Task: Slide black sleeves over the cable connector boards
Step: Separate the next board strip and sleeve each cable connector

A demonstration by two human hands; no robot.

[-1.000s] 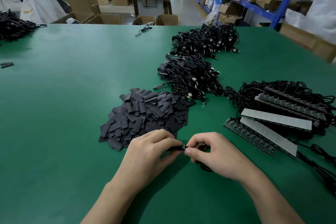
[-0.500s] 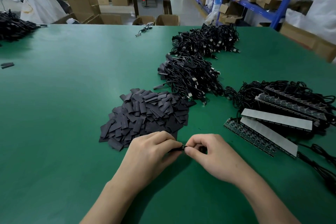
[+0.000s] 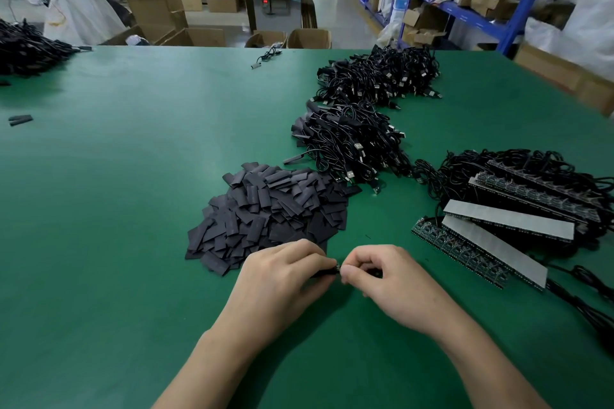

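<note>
Both hands meet low over the green table (image 3: 116, 209), just in front of a heap of flat black sleeves (image 3: 269, 212). My left hand (image 3: 282, 282) pinches one black sleeve (image 3: 327, 272) between thumb and fingers. My right hand (image 3: 385, 279) pinches the small connector board at the sleeve's open end; the board and its cable are mostly hidden under the fingers. The two hands touch at the fingertips.
Two piles of black USB cables (image 3: 352, 143) (image 3: 378, 76) lie behind the sleeves. At the right are rows of connector boards with grey strips (image 3: 498, 236) and cables. Another cable pile (image 3: 26, 50) sits far left, two loose sleeves (image 3: 20, 119) nearby, cardboard boxes and shelves beyond.
The right hand's fingers have curled in tighter against the left hand's fingertips, and less of the sleeve shows between them. Both hands stay in the same spot.
</note>
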